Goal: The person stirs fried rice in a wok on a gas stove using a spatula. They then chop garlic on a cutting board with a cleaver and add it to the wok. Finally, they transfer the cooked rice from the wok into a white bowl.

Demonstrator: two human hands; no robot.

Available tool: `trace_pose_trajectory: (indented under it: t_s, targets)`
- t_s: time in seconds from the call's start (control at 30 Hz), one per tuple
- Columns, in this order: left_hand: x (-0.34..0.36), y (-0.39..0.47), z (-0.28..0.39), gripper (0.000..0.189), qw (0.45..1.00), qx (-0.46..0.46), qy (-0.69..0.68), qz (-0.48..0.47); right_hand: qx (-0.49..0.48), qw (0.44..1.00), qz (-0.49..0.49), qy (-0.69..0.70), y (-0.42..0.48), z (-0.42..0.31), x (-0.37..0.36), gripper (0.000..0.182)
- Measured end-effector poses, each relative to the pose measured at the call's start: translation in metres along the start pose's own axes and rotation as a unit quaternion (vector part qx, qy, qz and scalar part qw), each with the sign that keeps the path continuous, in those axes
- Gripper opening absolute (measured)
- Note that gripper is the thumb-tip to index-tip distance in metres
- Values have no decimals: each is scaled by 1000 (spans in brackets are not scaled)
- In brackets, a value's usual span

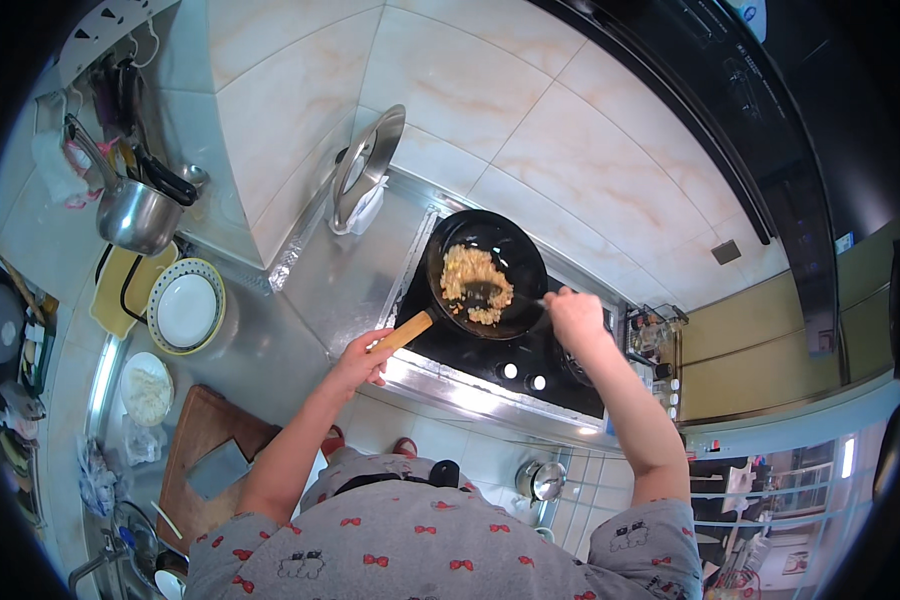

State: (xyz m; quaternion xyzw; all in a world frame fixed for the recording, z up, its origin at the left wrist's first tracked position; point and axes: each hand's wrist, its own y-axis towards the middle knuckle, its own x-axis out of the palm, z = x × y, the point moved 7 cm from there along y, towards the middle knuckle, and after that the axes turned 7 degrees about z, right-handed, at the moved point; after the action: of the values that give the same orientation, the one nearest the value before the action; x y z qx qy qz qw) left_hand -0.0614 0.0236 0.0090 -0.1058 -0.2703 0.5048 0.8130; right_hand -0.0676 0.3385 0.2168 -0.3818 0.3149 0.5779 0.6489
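Observation:
A black frying pan (521, 255) stands over the black gas hob (465, 367), with fried rice (469, 270) heaped on its left and lower side. My left hand (360, 361) grips the pan's wooden handle (405, 331) near its end. Right of the pan, my right hand (574, 319) is closed around the handle of a spatula or turner (483, 289), whose dark head lies in the rice. Most of that handle is hidden by the hand.
A metal lid (379, 157) leans against the wall behind the counter. Left are a patterned bowl (185, 306), a plate of pale food (147, 390), a cleaver (217, 469) on a wooden cutting board (187, 442), and a hanging saucepan (139, 214). A range hood (757, 135) overhangs the right.

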Motion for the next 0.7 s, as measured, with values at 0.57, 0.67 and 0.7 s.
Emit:
trace_pose_trajectory:
  t_s: [0.57,0.67,0.7]
  targets:
    - [-2,0,0,53,1000,2,-6,6,62,987,24,148,39,23,14,27]
    - [-2,1,-3,53,1000,-4,-12,13,23,996,31,84,26,28,-21,25]
    - [0,1,-4,53,1000,-3,-10,5,32,996,23,76,28,43,-21,25]
